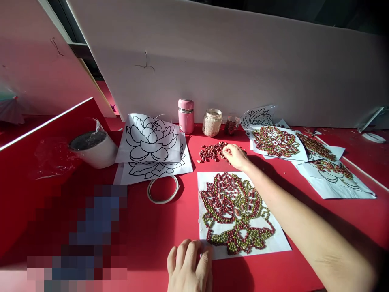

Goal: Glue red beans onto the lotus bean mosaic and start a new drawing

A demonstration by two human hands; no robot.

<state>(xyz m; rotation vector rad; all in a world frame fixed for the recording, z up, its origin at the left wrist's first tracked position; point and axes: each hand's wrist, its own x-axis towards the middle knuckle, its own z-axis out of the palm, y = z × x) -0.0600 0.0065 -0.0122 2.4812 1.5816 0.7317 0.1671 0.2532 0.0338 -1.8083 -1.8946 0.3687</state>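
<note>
My right hand [235,156] reaches to a loose pile of dark red beans [212,152], its fingers pressed together at the pile's right side. What is between the fingertips is hidden. Below it lies a white sheet with a flower picture [240,215] made of red and green beans, a few larger red beans among the petals. My left hand [191,263] rests with bent, slightly parted fingers at the lower left corner of that sheet, and no object shows in it.
Lotus line drawings [152,142], a tape roll [163,190] and a white roll [94,150] lie left. A pink flask [186,117], an open jar [212,123] and a small container [231,125] stand behind the beans. More bean-covered sheets [276,142] overlap at right.
</note>
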